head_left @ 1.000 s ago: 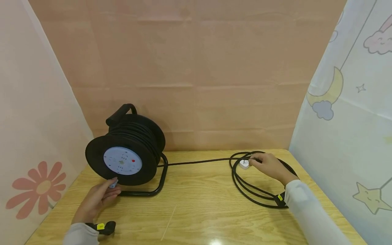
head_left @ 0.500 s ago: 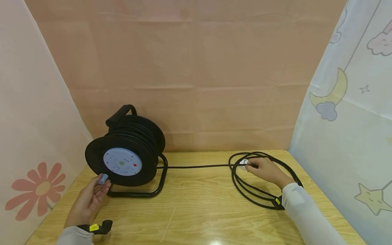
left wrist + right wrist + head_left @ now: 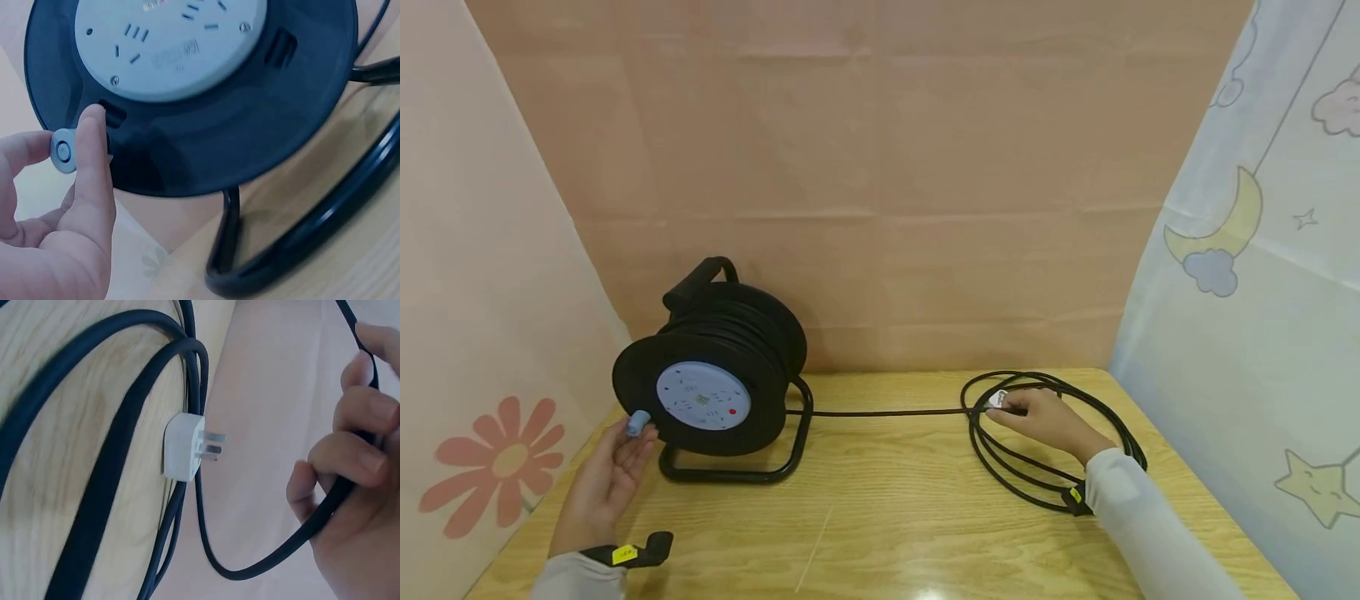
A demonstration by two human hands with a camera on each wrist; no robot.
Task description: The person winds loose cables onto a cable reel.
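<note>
Wooden table (image 3: 880,517), reel (image 3: 711,375) knob (image 3: 637,422) turned higher, left hand (image 3: 606,483)

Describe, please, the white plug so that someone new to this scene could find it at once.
Start at the wooden table and go to its right side, where loose black cable lies in loops. At the far edge of those loops, by the right hand, sits the white plug: the only white, pronged piece among black cord.

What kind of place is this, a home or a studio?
Probably a small staged recording booth: a wooden table enclosed by a plain pink backdrop and a cartoon-printed curtain, holding only a cable reel.
</note>
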